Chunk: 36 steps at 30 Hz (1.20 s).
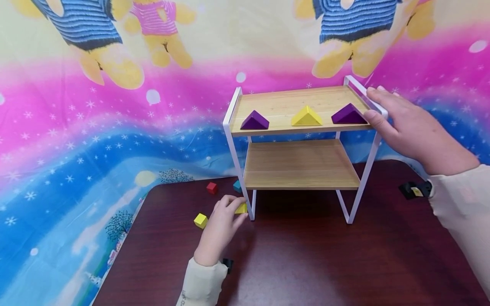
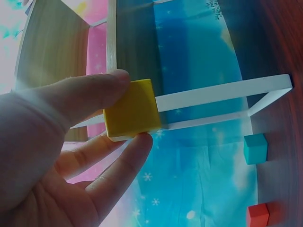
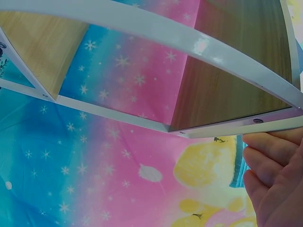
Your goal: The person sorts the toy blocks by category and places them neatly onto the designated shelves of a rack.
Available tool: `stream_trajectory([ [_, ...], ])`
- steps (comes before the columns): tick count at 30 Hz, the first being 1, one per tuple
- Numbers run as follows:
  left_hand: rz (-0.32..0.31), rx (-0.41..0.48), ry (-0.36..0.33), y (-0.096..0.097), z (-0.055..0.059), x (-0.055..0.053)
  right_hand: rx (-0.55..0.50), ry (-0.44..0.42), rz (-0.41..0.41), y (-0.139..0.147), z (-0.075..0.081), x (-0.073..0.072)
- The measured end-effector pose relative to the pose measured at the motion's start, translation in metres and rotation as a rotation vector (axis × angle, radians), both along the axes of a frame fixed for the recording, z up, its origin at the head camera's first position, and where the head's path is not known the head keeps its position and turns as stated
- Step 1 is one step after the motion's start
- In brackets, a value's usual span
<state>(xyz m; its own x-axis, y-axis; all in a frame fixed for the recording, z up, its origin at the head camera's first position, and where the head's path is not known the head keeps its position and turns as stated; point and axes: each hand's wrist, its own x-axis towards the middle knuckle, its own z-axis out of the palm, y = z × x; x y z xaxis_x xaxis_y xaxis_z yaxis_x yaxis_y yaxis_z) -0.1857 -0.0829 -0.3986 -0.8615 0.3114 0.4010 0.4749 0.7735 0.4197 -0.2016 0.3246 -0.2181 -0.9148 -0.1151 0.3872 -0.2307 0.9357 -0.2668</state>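
Note:
My left hand (image 1: 221,225) pinches a yellow block (image 2: 135,111) between thumb and fingertips, beside the front left leg of a two-tier wooden shelf with a white frame (image 1: 239,170). In the left wrist view the block shows a square face. My right hand (image 1: 411,123) rests at the shelf's top right side rail, fingers mostly straight, thumb tip by the front corner. Along the top board's front edge stand a purple triangular block (image 1: 254,120) on the left, a yellow triangular block (image 1: 306,116) in the middle and another purple triangular block (image 1: 348,114) near my right thumb.
Left of the shelf, a yellow cube (image 1: 200,220), a red cube (image 1: 212,188) and a teal cube (image 1: 237,186) lie on the dark wooden table (image 1: 306,263). The teal one sits close behind the shelf's left leg. A patterned cloth (image 1: 183,110) hangs behind.

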Motion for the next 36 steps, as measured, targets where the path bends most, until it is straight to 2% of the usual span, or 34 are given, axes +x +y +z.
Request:
stream_trajectory([
  [8,-0.043,-0.009,0.04,0.007,-0.002,0.002,0.006,-0.016,-0.009,0.0,0.001,-0.001],
  [21,-0.112,0.008,0.169,0.019,-0.003,0.003,0.017,-0.02,-0.005,0.001,0.002,-0.001],
  [30,-0.128,0.031,0.153,0.023,0.001,0.002,0.021,-0.02,0.01,-0.001,0.004,0.001],
  [36,-0.139,0.033,0.184,0.026,0.007,0.0,0.02,-0.026,0.01,-0.001,0.006,0.002],
])
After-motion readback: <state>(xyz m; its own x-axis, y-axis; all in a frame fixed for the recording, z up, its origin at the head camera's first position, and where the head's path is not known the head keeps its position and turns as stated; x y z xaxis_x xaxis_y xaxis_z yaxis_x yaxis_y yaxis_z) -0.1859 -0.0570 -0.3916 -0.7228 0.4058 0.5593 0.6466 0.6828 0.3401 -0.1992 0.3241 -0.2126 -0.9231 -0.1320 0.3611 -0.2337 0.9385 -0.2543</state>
